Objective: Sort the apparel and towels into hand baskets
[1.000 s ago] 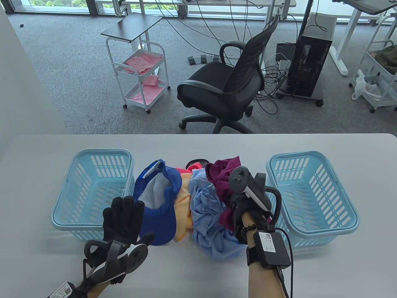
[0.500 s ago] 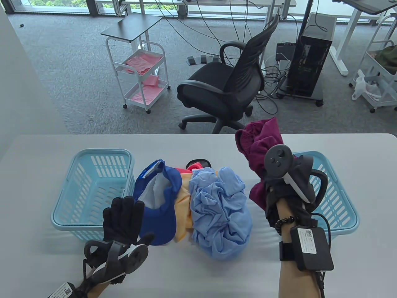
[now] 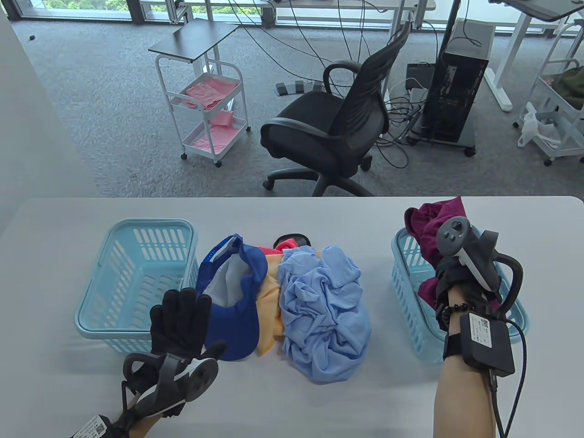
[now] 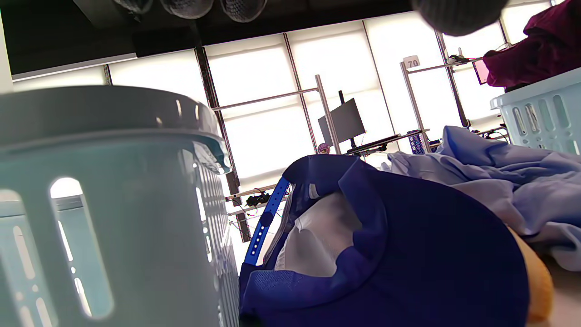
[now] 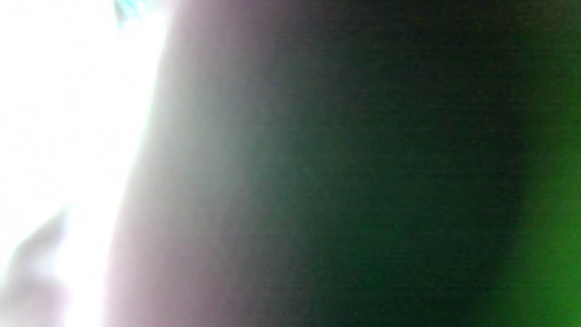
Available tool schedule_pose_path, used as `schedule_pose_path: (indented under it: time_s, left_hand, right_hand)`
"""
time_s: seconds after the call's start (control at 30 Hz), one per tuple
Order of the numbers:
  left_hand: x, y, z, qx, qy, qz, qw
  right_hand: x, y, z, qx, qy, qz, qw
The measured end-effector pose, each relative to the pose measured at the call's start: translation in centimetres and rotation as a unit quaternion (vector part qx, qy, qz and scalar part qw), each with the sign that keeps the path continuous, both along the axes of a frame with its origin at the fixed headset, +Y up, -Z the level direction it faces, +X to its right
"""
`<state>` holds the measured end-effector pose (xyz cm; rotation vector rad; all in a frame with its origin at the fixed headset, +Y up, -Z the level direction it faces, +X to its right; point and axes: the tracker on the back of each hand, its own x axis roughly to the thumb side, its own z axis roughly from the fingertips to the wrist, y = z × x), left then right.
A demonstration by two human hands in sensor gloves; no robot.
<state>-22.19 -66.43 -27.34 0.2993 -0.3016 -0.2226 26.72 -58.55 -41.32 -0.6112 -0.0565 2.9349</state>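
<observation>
My right hand (image 3: 449, 278) grips a maroon garment (image 3: 426, 223) and holds it over the right light-blue basket (image 3: 404, 273). The garment also shows at the top right of the left wrist view (image 4: 531, 50). My left hand (image 3: 180, 319) is open with fingers spread, at the front edge of the left light-blue basket (image 3: 132, 269), beside a blue cap (image 3: 232, 292). The pile between the baskets holds the cap, a yellow cloth (image 3: 269, 296), a light-blue garment (image 3: 324, 310) and a red item (image 3: 285, 244). The right wrist view is blurred and shows nothing clear.
The grey table (image 3: 292, 401) reaches to the bottom edge, with bare surface in front of the pile. Beyond the far edge stand a black office chair (image 3: 337, 132), a white trolley (image 3: 205, 96) and a computer tower (image 3: 456, 91).
My right hand lifted the maroon garment off the pile and carried it right, to above the right basket. The left hand has not moved.
</observation>
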Motion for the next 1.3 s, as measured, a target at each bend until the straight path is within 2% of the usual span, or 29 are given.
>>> schedule_pose_path:
  time_s: [0.17, 0.27, 0.43, 0.63, 0.8, 1.0, 1.1, 1.2, 1.3]
  left_hand:
    - [0.1, 0.0, 0.0, -0.002, 0.0, -0.001, 1.0]
    - [0.1, 0.0, 0.0, -0.003, -0.001, -0.001, 1.0]
    - [0.1, 0.0, 0.0, -0.001, -0.001, 0.0, 1.0]
    - [0.1, 0.0, 0.0, -0.002, 0.0, 0.0, 1.0]
    - [0.1, 0.0, 0.0, -0.001, -0.001, 0.001, 1.0]
    - [0.1, 0.0, 0.1, -0.001, -0.004, 0.002, 1.0]
    - [0.1, 0.1, 0.1, -0.001, -0.004, 0.004, 1.0]
    - [0.1, 0.0, 0.1, 0.0, -0.004, 0.005, 1.0]
    - [0.1, 0.0, 0.1, -0.001, -0.005, 0.004, 1.0]
  right_hand:
    - [0.4, -0.9, 0.1, 0.008, 0.012, -0.05, 0.999]
    - [0.4, -0.2, 0.4, 0.01, 0.015, -0.049, 0.999]
    - [0.0, 1.6, 1.3, 0.048, 0.027, -0.087, 0.995]
    - [-3.8, 3.4, 2.2, 0.066, 0.09, -0.109, 0.988]
    - [-8.8, 3.5, 2.6, 0.069, 0.146, -0.115, 0.98]
    - [-15.4, 0.7, 2.0, 0.035, 0.196, -0.113, 0.973]
    - [-19.0, -1.9, 1.3, -0.026, 0.234, -0.11, 0.966]
    - [-21.0, -4.1, 0.8, -0.075, 0.253, -0.103, 0.959]
    - [-23.0, -7.2, 0.2, -0.117, 0.274, -0.093, 0.95]
